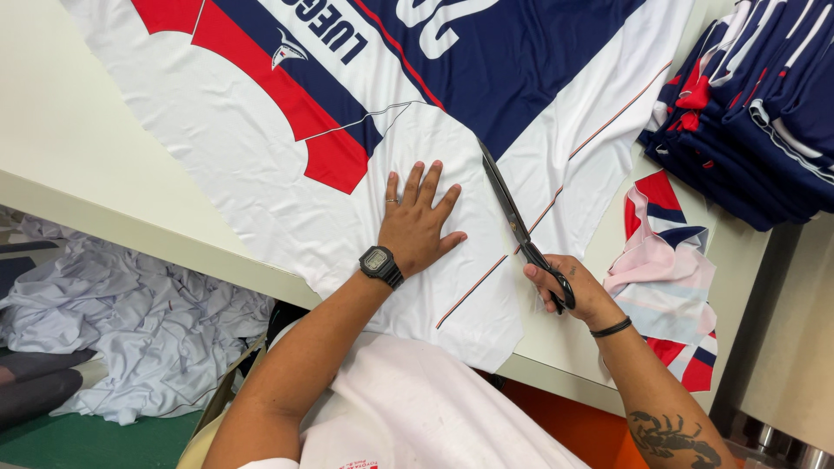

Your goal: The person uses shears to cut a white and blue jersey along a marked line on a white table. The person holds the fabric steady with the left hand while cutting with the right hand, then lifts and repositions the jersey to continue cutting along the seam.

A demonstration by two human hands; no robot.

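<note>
A large printed fabric sheet [261, 165], white with navy and red panels, lies spread over a pale table [78, 148]. My left hand [417, 221] presses flat on its white part, fingers spread, a black watch on the wrist. My right hand [569, 287] grips the handles of black scissors [512, 213]. The blades point away from me along the fabric, next to a thin red line, just right of my left hand.
A stack of folded navy, red and white cut pieces [756, 95] sits at the table's right. Loose cut-offs [665, 269] lie near my right wrist. A heap of white scrap cloth [130, 321] covers the floor at left, below the table edge.
</note>
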